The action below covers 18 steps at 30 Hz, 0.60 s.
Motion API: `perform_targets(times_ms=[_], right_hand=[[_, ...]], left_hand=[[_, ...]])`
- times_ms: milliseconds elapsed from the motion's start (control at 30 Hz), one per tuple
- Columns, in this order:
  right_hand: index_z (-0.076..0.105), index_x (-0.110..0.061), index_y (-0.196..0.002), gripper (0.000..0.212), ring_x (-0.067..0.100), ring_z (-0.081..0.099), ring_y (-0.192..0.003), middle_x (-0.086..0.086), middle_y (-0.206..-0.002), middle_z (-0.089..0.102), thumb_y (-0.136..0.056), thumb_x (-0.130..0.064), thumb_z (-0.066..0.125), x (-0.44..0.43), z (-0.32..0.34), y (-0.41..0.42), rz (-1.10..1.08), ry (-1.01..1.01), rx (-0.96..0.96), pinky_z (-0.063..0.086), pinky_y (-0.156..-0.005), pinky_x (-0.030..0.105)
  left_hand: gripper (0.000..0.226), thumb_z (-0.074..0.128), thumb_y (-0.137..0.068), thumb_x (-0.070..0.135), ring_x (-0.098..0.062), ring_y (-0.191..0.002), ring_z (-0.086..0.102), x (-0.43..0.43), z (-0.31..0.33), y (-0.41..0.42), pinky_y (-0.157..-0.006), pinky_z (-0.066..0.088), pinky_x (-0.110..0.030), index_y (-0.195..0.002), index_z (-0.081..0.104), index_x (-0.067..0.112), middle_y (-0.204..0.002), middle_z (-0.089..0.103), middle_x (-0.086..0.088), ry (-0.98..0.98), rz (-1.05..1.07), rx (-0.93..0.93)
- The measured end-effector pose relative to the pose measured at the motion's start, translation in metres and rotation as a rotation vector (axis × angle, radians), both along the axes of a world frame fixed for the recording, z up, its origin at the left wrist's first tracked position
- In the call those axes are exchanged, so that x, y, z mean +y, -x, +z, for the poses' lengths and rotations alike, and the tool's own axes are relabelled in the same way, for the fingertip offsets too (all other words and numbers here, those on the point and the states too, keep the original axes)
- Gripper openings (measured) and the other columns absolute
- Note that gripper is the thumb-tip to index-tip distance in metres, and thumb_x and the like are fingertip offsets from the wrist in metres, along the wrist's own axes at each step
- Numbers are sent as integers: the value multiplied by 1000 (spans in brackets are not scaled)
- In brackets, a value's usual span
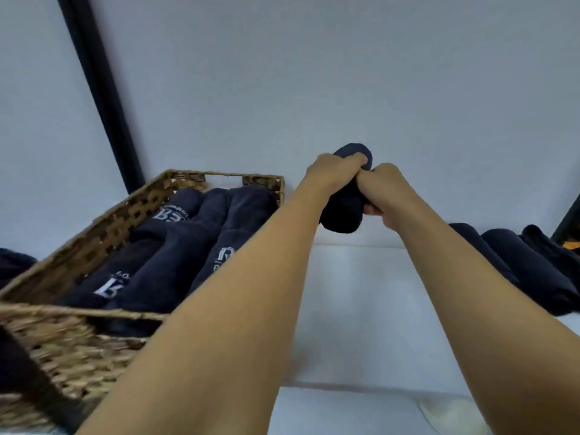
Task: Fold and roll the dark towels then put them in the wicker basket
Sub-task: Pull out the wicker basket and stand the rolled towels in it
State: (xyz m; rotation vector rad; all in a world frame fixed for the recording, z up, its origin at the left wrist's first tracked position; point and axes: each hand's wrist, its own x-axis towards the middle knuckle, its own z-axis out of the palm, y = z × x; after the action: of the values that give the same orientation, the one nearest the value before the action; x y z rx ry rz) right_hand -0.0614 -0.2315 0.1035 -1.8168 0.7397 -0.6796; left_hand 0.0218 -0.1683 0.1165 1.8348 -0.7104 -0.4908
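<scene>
Both hands clasp one rolled towel [343, 215], held up off the white bench [361, 309]; the left hand [332, 171] curls over its upper part, the right hand [383, 186] grips its side. The wicker basket [94, 227] lies down and to the left, on the left hand's side; the roll's long axis runs away from the person, much like the rolled towels in the basket [175, 246], so little turning seems needed. The roll looks dark navy, thick and tightly wound; loose dark towels [533, 268] wait at right.
</scene>
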Motion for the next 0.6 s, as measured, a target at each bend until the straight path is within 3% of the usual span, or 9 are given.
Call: perform_targets(times_ms=[133,233,300,400,500,600], right_hand=[[52,-14,-73,22,16,49,-58,0,-65,54,-90,-28,52,49,21,-47,138,51,-76,43,-50,25],[54,-13,-73,30,18,54,-60,2,-69,58,-93,-35,50,72,18,-79,191,195,-16,48,-57,31],[59,-8,-91,30,24,62,-71,6,-83,64,-95,-35,46,78,9,-97,203,332,84,52,-64,35],[49,-6,-119,29,25,55,-87,11,-108,61,-97,-25,42,77,-11,-117,212,534,280,40,-64,33],[46,-9,-125,30,28,55,-101,15,-120,57,-96,-14,44,78,-20,-126,198,669,443,39,-72,33],[50,-11,-132,37,28,53,-119,11,-133,52,-95,-13,51,81,-20,-130,172,691,574,41,-81,32]], left_hand=[[32,59,-84,38,-22,-97,63,58,28,-40,-91,54,-38,-107,58,15,-107,65,-6,64,143,-63],[41,58,-81,38,-25,-99,63,83,21,-68,-92,54,-42,-114,57,13,-110,65,-7,70,234,-39],[50,57,-83,34,-28,-101,63,89,7,-86,-91,54,-40,-125,55,8,-114,65,-11,59,248,0],[44,54,-89,24,-30,-103,63,88,-23,-103,-88,55,-39,-127,56,3,-114,66,-15,0,233,4],[40,49,-93,22,-33,-109,62,80,-39,-111,-97,51,-46,-126,57,1,-119,65,-19,-79,214,-53],[39,48,-98,19,-35,-116,59,76,-39,-116,-99,49,-42,-130,56,-3,-126,62,-21,-202,197,-76]])
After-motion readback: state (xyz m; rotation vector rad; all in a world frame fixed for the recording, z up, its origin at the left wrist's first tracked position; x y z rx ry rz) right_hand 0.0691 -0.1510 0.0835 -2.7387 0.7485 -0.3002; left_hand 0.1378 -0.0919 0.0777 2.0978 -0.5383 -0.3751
